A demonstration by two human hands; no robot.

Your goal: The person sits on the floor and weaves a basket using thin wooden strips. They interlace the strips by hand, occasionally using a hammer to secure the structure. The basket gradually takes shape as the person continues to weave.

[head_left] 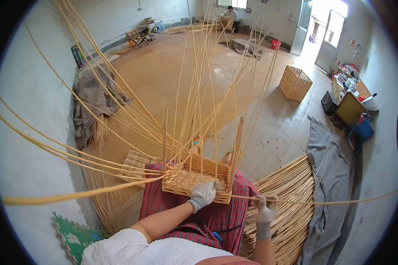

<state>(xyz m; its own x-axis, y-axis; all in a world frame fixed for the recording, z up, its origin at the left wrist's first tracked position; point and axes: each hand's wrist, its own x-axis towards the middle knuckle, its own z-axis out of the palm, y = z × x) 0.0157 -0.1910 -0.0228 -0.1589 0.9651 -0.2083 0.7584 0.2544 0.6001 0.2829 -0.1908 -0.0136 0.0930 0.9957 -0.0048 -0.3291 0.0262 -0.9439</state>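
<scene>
A half-woven wicker basket [177, 186] rests on a red striped cloth [152, 196] over my lap. Wooden corner posts stand up from it, and long pale rods fan out upward and to the left. My left hand [203, 194], in a grey-white glove, closes over the near wall by the right corner; its fingertips are partly hidden inside. Beyond that corner, my gloved right hand [265, 209] has its fingers wrapped round a long wicker rod [327, 203]. The rod runs from the basket's near right corner far out to the right.
A large bundle of rods [287, 194] lies at the right beside a grey cloth [327, 172]. A finished-looking wicker box [295, 83] stands farther off, near piled belongings [351, 106]. A woven panel [136, 165] is left of the basket. Another person [230, 17] sits by the far wall.
</scene>
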